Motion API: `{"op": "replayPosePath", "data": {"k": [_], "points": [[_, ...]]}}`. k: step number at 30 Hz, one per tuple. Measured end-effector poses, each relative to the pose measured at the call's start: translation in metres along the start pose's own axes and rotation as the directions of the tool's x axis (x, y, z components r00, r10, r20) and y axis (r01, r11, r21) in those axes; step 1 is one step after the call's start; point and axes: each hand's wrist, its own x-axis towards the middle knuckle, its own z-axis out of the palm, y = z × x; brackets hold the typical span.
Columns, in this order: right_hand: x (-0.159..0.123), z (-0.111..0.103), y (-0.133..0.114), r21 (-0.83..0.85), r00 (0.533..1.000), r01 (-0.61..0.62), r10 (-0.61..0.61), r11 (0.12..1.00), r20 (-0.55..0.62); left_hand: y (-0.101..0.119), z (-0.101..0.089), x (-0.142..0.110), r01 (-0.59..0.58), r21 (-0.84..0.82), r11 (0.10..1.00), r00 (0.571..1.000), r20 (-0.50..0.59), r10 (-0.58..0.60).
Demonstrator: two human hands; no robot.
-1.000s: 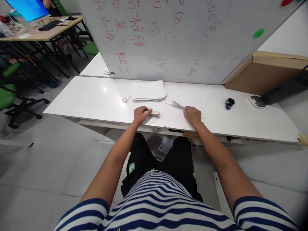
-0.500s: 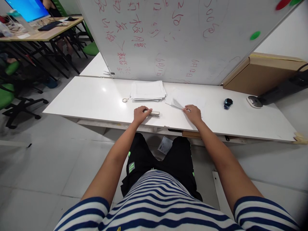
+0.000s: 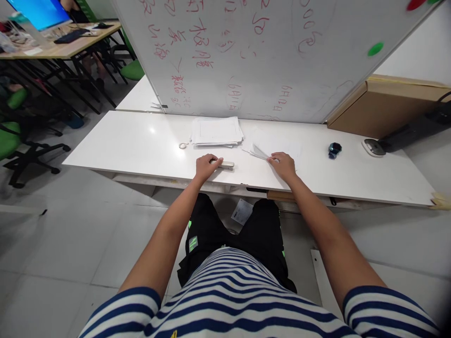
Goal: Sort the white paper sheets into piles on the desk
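My left hand [image 3: 207, 167] is closed around the rear of a pale stapler [image 3: 227, 165], which lies along the white desk [image 3: 141, 145] with its front pointing right. Fingers of my right hand [image 3: 283, 165] pinch the right end of some white paper [image 3: 259, 152]; its left part rises off the desk, and the sheets look slightly parted. A gap of bare desk lies between the stapler and the paper. Behind both hands sits a stack of white papers [image 3: 216, 131]. Left of that stack is a small pale ring-shaped thing [image 3: 182, 146], perhaps a roll of tape.
A whiteboard [image 3: 260, 61] with red writing stands along the desk's back edge. To the right are a dark watch [image 3: 334, 150], a white and grey mouse [image 3: 373, 148] and a cardboard box [image 3: 384, 105]. Beneath the desktop runs an open shelf [image 3: 169, 183]. Another person sits at the far-left table [image 3: 75, 49].
The paper in my right hand has opened a little, its sheets showing slightly more apart. My left hand and the stapler have stayed in place.
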Motion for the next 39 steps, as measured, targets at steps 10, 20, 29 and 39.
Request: {"op": "replayPosePath", "data": {"k": [10, 20, 29, 39], "points": [[-0.004, 0.0, -0.005, -0.187, 0.992, 0.127, -0.127, 0.974, 0.012, -0.001, 0.0, 0.0, 0.004, -0.027, 1.0, 1.0, -0.005, -0.004], [-0.021, -0.022, -0.034, -0.318, 0.918, 0.138, -0.242, 0.938, -0.316, -0.003, -0.004, 0.002, 0.021, -0.115, 0.993, 0.998, -0.063, -0.029], [-0.131, -0.041, -0.071, -0.301, 0.78, 0.452, -0.535, 0.84, -0.325, 0.065, 0.01, -0.077, 0.26, -0.62, 0.741, 0.964, 0.13, -0.23], [-0.175, -0.018, -0.068, -0.152, 0.742, 0.66, -0.67, 0.736, -0.024, 0.065, 0.034, -0.11, 0.758, -0.58, 0.3, 0.652, 0.651, -0.389]]}}
